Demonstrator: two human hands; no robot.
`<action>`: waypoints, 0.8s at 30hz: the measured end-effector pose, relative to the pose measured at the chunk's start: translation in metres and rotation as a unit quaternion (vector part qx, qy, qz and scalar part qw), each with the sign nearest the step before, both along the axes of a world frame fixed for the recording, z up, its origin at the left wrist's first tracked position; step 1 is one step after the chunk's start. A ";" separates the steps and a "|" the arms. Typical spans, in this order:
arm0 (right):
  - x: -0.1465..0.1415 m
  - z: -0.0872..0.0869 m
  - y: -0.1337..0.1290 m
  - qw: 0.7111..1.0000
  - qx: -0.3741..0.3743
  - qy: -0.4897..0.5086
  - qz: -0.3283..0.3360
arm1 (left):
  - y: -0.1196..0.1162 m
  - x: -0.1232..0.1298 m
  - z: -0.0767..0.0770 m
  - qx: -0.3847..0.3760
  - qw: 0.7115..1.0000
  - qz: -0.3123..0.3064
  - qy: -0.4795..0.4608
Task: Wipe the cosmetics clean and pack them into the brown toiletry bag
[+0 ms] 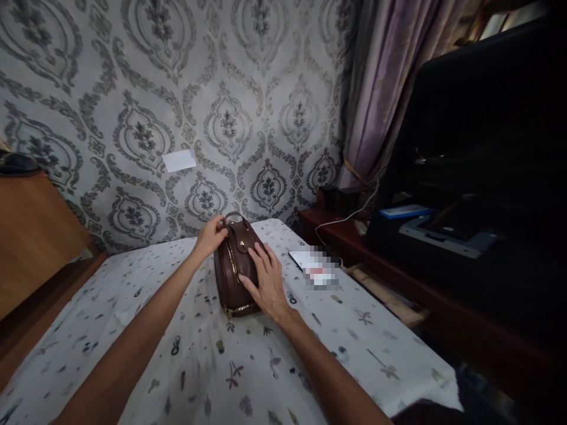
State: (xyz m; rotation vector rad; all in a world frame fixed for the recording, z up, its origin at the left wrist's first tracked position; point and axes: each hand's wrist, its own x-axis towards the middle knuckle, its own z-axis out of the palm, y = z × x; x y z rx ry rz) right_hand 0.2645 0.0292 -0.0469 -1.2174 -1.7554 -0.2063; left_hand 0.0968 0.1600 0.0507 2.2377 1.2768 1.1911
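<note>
A small brown leather handbag (225, 265) with gold zips and a top handle rests on the patterned cloth. At its far left corner, beside the base of the handle (237, 216), my left hand (209, 237) has closed its thumb and fingers on the bag's edge. Whether a zip pull is between those fingertips, I cannot tell. My right hand (269, 282) lies across the bag's right side with its fingers apart, the thumb close to the long gold zip (233, 260). A zip (243, 309) also runs along the near end.
White printed cloth (195, 366) covers the surface beneath the bag. A phone (312, 265) lies to the right, its screen blurred. Farther right stand a dark red cabinet (310, 221) and a large black screen (478, 130). A wooden panel (35, 236) rises at left.
</note>
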 end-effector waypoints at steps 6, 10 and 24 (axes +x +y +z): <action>0.001 0.001 -0.001 1.000 0.004 -0.011 -0.003 | 0.022 0.026 0.014 -0.031 0.998 -0.021 0.054; 0.001 -0.001 0.000 1.000 0.013 -0.016 -0.008 | 0.032 0.042 0.015 -0.060 0.995 -0.031 0.074; -0.002 -0.007 0.003 0.997 0.079 0.024 -0.004 | 0.030 0.054 0.002 -0.062 0.996 0.029 0.054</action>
